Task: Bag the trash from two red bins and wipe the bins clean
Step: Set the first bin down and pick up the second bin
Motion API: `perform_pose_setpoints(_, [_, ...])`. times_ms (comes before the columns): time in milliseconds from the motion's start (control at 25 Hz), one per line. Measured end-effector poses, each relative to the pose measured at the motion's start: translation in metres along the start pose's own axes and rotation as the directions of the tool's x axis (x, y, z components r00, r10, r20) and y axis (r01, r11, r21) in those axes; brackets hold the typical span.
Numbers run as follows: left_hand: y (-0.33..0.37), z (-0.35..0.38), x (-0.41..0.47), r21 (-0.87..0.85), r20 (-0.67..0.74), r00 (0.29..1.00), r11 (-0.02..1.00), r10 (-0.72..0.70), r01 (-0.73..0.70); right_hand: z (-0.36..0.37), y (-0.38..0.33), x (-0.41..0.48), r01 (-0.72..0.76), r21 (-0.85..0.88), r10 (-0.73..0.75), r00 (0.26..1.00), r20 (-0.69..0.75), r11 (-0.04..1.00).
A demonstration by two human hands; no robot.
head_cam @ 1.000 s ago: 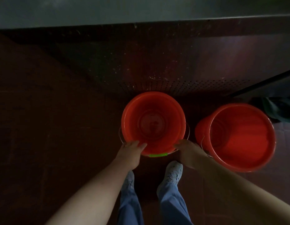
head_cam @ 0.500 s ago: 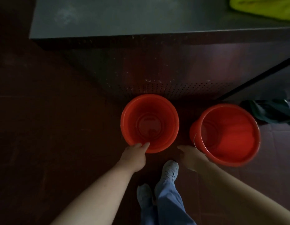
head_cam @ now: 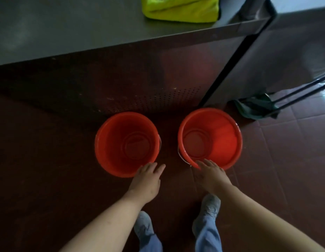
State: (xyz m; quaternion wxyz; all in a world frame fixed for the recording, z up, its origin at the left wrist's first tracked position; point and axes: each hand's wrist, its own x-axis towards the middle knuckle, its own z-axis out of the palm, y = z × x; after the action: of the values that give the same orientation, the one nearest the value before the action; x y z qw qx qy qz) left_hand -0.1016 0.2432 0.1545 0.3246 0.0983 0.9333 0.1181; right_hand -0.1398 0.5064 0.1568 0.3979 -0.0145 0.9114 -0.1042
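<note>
- Both red bins stood upright on the floor just in front of the counter, side by side with a gap: left bin, right bin.
- Each hand was at its own bin's rim, the side farthest from the counter.
- Left hand: fingers straight, spread, tips at the rim, holding nothing.
- Right hand: flat, fingers over the rim, no grip either.
- Yellow cloth lay on the counter.

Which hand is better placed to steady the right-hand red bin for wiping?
Right. The right hand has its fingers over the near rim of the right red bin, while the left hand sits by the left red bin, across the gap.
</note>
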Motion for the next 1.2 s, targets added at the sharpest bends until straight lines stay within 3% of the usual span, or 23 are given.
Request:
perform_pose_setpoints(240, [0.084,0.007,0.074,-0.039,-0.002,0.997,0.996,-0.078,0.078,-0.024,0.109,0.026,-0.028,0.04,0.028,1.0,0.009,0.999])
perform_pose_setpoints(360, [0.121,0.007,0.14,-0.376,-0.03,0.976,0.907,-0.218,0.191,-0.042,0.167,0.064,-0.114,0.329,0.14,0.988,-0.057,0.937])
perform_pose_setpoints(440, [0.129,0.01,0.177,-0.597,-0.022,0.949,0.766,-0.315,0.24,-0.052,0.196,0.09,-0.202,0.637,0.267,0.964,-0.006,0.744])
perform_pose_setpoints(520, [0.124,0.015,0.205,-0.715,0.015,0.938,0.652,-0.348,0.253,-0.055,0.222,0.112,-0.269,0.853,0.352,0.93,0.109,0.446])
perform_pose_setpoints(640, [0.105,0.02,0.246,-0.816,0.087,0.9,0.488,-0.427,0.31,-0.049,0.253,0.139,-0.327,0.94,0.433,0.864,0.256,0.097])
perform_pose_setpoints(720, [0.09,0.022,0.269,-0.846,0.136,0.839,0.379,-0.527,0.375,-0.042,0.269,0.154,-0.324,0.946,0.437,0.847,0.304,-0.03])
perform_pose_setpoints(840, [0.072,0.027,0.289,-0.851,0.22,0.784,0.278,-0.58,0.445,-0.03,0.286,0.172,-0.369,0.925,0.391,0.841,0.374,-0.093])
perform_pose_setpoints(1000, [0.064,0.032,0.307,-0.843,0.389,0.752,0.123,-0.532,0.523,-0.013,0.295,0.195,-0.445,0.884,0.263,0.844,0.467,-0.141])
perform_pose_setpoints(1200, [0.061,0.018,0.3,-0.863,0.417,0.755,0.04,-0.506,0.504,-0.022,0.286,0.194,-0.473,0.863,0.279,0.816,0.505,-0.177])
